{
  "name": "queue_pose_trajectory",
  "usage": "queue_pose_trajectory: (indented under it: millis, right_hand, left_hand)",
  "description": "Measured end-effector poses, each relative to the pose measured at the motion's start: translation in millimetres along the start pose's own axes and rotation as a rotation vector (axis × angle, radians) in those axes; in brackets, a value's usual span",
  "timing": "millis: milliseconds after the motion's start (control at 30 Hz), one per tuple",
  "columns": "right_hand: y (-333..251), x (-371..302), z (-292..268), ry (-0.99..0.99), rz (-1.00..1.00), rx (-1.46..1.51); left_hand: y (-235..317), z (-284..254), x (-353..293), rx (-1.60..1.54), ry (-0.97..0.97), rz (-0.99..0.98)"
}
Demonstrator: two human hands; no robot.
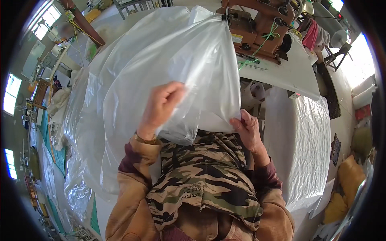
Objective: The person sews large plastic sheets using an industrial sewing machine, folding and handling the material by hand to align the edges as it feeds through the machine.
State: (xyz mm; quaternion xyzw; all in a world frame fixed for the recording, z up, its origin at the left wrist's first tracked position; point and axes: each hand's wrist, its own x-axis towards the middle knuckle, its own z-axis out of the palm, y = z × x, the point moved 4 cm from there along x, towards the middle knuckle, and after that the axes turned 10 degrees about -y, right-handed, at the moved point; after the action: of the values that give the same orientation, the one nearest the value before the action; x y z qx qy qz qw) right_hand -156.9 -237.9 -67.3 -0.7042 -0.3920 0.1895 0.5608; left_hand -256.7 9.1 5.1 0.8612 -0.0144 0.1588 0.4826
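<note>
Pinching the clear plastic sheet (169,68) with your left hand (161,106) and right hand (248,130), fingers clenched on its near edge, you risk the slick film slipping out or snagging on the sewing machine (257,28) beyond your fingertips.

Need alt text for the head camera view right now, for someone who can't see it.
Both hands hold up a large clear plastic bag: the left hand grips its near edge, and the right hand pinches its lower corner. Beyond the bag stands a brown sewing machine on a white table.

Bright windows (12,92) left & right, white worktable (281,72) w/ brown sewing machine (257,28).
</note>
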Motion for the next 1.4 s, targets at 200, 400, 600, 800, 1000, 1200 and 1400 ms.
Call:
queue_pose_trajectory:
  millis: [200, 400, 600, 800, 1000, 1200, 1400]
  right_hand:
    - [-60.4, 14.9, 15.9, -0.141, -0.342, -0.253]
    - [-60.1, 25.2, 39.0, -0.282, -0.337, -0.282]
    - [-60.4, 27.4, 53.7, -0.304, -0.339, -0.287]
    - [-61.5, 26.9, 69.1, -0.360, -0.395, -0.461]
    - [-70.4, 23.3, 84.3, -0.350, -0.483, -0.561]
    - [-19.0, 33.6, 78.7, -0.236, -0.601, -0.257]
    - [25.0, 124.0, 120.1, 0.110, 0.041, -0.053]
  left_hand:
    - [24.2, 34.3, -0.6, 0.202, -0.040, 0.112]
    - [23.6, 43.5, 0.3, 0.314, -0.068, 0.133]
    - [17.3, 45.7, -2.5, 0.183, -0.048, 0.100]
    - [12.5, 45.6, -4.6, 0.199, -0.081, 0.056]
    - [-0.9, 40.2, -9.9, 0.062, -0.132, -0.094]
    - [-9.2, 21.8, -18.5, -0.074, -0.002, -0.168]
    - [43.0, -30.3, 10.0, 0.203, 0.067, 0.013]
